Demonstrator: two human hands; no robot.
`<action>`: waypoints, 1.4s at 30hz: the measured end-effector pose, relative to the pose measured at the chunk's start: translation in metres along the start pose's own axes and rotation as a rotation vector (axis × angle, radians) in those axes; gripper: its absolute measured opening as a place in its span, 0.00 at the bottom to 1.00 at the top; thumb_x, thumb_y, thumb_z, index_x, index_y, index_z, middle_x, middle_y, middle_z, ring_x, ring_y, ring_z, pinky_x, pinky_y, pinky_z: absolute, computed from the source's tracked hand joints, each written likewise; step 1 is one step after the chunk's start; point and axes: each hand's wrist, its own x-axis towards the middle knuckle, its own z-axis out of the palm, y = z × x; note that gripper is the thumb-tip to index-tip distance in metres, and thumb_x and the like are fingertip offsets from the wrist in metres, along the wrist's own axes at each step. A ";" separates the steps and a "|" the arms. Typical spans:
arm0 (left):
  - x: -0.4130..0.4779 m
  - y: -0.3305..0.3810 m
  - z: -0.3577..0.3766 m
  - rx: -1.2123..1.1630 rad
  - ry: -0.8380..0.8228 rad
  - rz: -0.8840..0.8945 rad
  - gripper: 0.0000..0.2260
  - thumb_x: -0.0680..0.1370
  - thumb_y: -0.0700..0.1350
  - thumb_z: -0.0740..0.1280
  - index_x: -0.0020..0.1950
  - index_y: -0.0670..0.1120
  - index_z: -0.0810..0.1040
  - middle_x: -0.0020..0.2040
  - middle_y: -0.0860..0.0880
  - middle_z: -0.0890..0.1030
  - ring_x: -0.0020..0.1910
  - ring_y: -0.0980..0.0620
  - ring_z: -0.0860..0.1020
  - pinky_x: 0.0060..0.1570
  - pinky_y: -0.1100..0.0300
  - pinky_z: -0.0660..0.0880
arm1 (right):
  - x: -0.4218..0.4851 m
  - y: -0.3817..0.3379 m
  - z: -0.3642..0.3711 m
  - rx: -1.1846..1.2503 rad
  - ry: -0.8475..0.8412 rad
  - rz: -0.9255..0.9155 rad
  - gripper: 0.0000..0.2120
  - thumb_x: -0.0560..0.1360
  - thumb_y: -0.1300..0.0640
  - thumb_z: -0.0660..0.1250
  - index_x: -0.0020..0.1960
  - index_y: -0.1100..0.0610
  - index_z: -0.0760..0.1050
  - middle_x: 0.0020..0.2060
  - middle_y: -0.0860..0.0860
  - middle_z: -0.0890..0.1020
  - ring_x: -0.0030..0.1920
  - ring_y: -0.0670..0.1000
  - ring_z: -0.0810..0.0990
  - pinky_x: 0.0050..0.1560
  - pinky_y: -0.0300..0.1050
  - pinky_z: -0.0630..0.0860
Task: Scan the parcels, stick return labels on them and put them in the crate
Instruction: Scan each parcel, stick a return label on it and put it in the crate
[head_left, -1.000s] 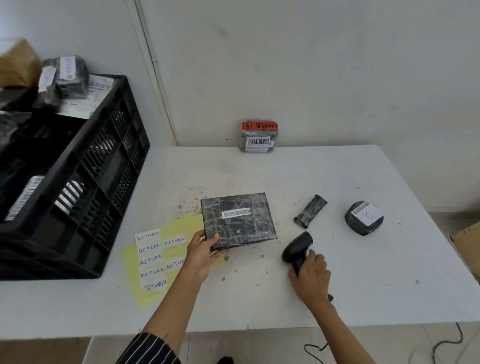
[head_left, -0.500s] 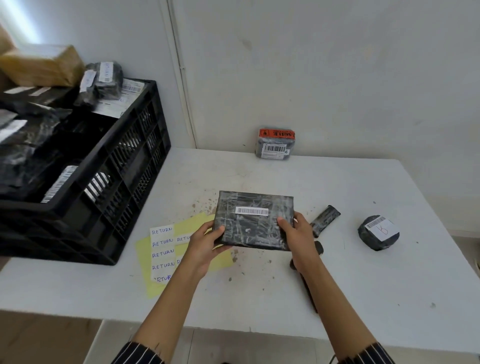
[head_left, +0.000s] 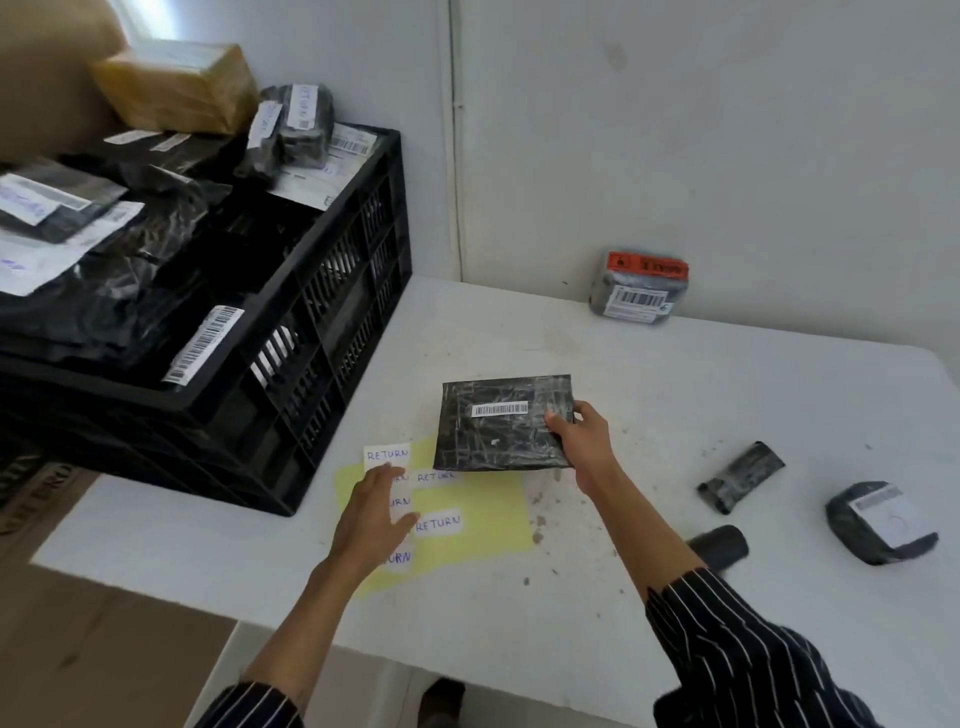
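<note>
A flat black parcel (head_left: 498, 431) with a white barcode strip is held above the white table (head_left: 675, 395). My right hand (head_left: 582, 441) grips its right edge, thumb on top. My left hand (head_left: 371, 512) lies with straight fingers on the yellow sheet (head_left: 483, 519), which carries several white RETURN labels (head_left: 439, 524); its fingertips reach the top label (head_left: 387, 454). The black crate (head_left: 322, 291) stands at the left, heaped with parcels. The black scanner (head_left: 719, 545) lies on the table behind my right forearm.
Three more parcels are on the table: one with an orange tag (head_left: 641, 291) by the wall, a small narrow one (head_left: 740, 475), and a round one (head_left: 880, 522) at the right. Brown cardboard boxes (head_left: 176, 85) stand behind the crate.
My left hand let go of the parcel and dropped onto the label sheet. My right hand, which put the scanner down, now holds the parcel alone. My view swung left toward the crate.
</note>
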 end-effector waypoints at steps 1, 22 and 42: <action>0.003 -0.006 0.000 0.045 -0.041 0.037 0.31 0.75 0.49 0.69 0.74 0.47 0.60 0.77 0.50 0.56 0.75 0.51 0.56 0.70 0.57 0.59 | 0.009 0.000 0.009 -0.013 0.002 0.005 0.14 0.78 0.63 0.64 0.62 0.65 0.70 0.34 0.53 0.75 0.24 0.42 0.71 0.22 0.31 0.65; 0.044 -0.054 0.021 0.332 -0.136 0.319 0.48 0.63 0.76 0.56 0.70 0.41 0.64 0.72 0.41 0.66 0.70 0.47 0.59 0.68 0.48 0.50 | 0.006 0.071 0.101 -0.815 -0.212 -0.698 0.07 0.71 0.59 0.70 0.48 0.59 0.77 0.46 0.52 0.76 0.47 0.52 0.74 0.48 0.44 0.67; 0.039 -0.067 0.030 0.507 -0.065 0.351 0.37 0.79 0.66 0.43 0.75 0.39 0.59 0.76 0.43 0.58 0.75 0.49 0.55 0.71 0.44 0.51 | -0.004 0.092 0.137 -0.569 -0.077 -0.571 0.07 0.78 0.62 0.58 0.42 0.59 0.70 0.38 0.51 0.73 0.39 0.50 0.70 0.41 0.44 0.68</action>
